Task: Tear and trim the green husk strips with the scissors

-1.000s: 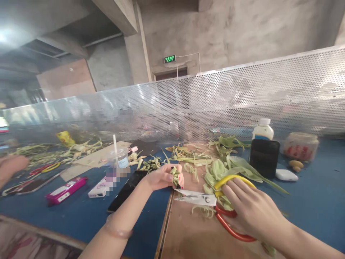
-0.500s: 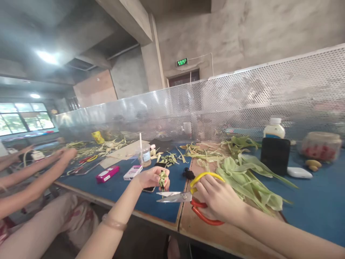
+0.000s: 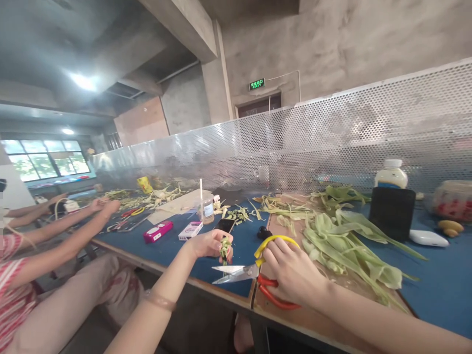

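Observation:
My left hand (image 3: 212,244) is closed on a small bundle of green-and-white husk pieces (image 3: 224,246), whose lower end points down. In my right hand (image 3: 289,265) is a pair of scissors (image 3: 241,272) with one yellow and one red handle loop. The blades are parted and point left, just below the bundle, around its dark lower tip; whether they touch it I cannot tell. Green corn husks (image 3: 339,238) lie spread on the brown board beyond my right hand. A small black bundle (image 3: 263,232) sits just past the scissors.
A phone (image 3: 224,225), a white box (image 3: 191,230), a pink pack (image 3: 158,231) and a cup with a straw (image 3: 207,211) stand left of centre. To the right are a black stand (image 3: 391,214), a white bottle (image 3: 391,175), a white case (image 3: 428,238) and a jar (image 3: 455,201). A co-worker's arms (image 3: 73,231) reach in at left.
The view has turned slightly left. The scissor blades have opened wider around the bundle's lower end. The left hand keeps its hold.

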A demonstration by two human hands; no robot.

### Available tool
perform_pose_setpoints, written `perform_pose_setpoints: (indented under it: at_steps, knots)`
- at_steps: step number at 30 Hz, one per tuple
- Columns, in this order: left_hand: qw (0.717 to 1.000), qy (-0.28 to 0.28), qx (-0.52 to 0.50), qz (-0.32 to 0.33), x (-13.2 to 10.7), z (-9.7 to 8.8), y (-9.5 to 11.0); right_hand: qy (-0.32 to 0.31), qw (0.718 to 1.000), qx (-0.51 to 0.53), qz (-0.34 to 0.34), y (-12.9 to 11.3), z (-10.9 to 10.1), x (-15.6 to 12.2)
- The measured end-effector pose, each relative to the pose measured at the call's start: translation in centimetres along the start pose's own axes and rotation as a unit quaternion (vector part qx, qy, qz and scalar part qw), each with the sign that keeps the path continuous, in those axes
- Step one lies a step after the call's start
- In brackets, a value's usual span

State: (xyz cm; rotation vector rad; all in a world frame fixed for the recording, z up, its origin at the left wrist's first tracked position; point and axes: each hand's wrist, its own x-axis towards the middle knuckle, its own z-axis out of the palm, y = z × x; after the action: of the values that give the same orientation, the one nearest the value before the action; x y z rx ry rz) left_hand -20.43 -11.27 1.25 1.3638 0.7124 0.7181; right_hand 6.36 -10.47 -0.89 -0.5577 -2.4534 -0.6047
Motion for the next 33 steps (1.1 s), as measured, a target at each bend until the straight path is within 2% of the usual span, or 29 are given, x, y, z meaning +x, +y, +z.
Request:
perform_pose_setpoints:
  at_steps: [3, 8, 19, 27, 33]
  knots:
    - [0.999, -0.022, -0.023, -0.012, 0.9, 0.1, -0.2, -0.005, 1.000, 0.009, 0.012, 0.4, 0.1, -0.5]
    - [0.999, -0.017, -0.039, 0.000, 2.1, 0.5, -0.2, -0.004, 0.999, 0.016, 0.052, 1.1, 0.6, -1.1]
    - [0.998, -0.025, -0.032, 0.040, 3.9, 0.8, -0.1, -0.003, 0.996, 0.055, 0.066, 2.1, 0.6, -1.3]
    - [0.996, -0.035, -0.054, 0.054, 4.8, 0.4, -1.0, 0.001, 0.996, 0.071, 0.056, 3.1, 1.4, -1.3]
    - [0.996, -0.041, -0.041, 0.062, 4.7, 0.1, -1.2, 0.007, 0.997, 0.070, 0.034, 2.8, 2.0, -1.2]
